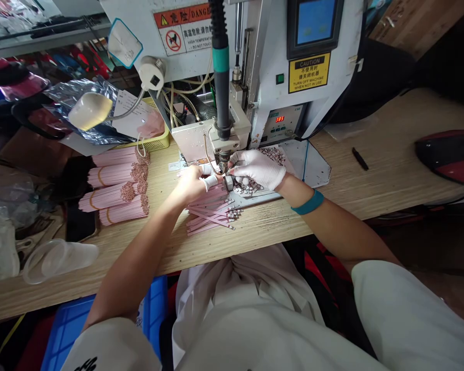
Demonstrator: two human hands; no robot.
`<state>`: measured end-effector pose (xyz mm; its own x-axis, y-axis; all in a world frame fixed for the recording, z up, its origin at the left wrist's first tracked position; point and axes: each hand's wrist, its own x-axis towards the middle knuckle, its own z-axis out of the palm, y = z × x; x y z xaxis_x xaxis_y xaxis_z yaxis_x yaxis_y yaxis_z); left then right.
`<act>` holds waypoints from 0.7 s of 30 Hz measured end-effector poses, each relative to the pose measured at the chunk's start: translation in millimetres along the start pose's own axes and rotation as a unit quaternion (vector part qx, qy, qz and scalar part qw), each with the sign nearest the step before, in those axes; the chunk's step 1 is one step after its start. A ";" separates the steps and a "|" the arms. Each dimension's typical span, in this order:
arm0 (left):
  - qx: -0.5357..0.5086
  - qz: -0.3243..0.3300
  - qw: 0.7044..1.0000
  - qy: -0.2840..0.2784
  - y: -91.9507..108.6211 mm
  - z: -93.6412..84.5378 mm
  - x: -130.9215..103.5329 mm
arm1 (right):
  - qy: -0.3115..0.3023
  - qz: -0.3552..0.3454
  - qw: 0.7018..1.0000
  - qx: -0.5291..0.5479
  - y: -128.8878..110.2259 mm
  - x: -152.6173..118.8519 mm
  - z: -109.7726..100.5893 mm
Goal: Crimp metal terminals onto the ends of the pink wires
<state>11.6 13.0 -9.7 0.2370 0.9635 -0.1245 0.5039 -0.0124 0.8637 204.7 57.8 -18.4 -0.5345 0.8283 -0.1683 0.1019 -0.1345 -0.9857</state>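
Note:
My left hand (pixel 195 183), with white covers on some fingertips, is closed in a pinch just left of the soldering machine's tip (pixel 223 158). What it pinches is too small to make out. From the other side, my right hand (pixel 257 169) in a thin white glove reaches to the same spot, its thumb and fingertips pressed together. Whatever lies between them is hidden. Below both hands, pink wires (pixel 212 214) with small pale parts on their ends lie loosely crossed. Under my right hand spreads a heap of small white-and-dark parts (pixel 248 186).
Bundles of pink wires (pixel 118 190) lie at left, beside a black phone (pixel 80 222) and a tipped plastic cup (pixel 67 258). A lamp (pixel 90 111) and yellow basket (pixel 160 140) stand behind them. The machine's control panel (pixel 281 123) rises behind my right hand. A black pen-like piece (pixel 359 158) lies right.

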 end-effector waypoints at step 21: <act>0.054 0.018 0.998 0.025 7.1 -14.4 -6.1 | 0.040 -0.051 0.996 -0.060 -5.9 -3.8 -15.1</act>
<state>1.8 10.8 4.1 0.2155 0.9742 -0.0674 0.5831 -0.0730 0.8091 218.8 63.6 -11.7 -0.4797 0.8753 -0.0613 0.1534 0.0149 -0.9881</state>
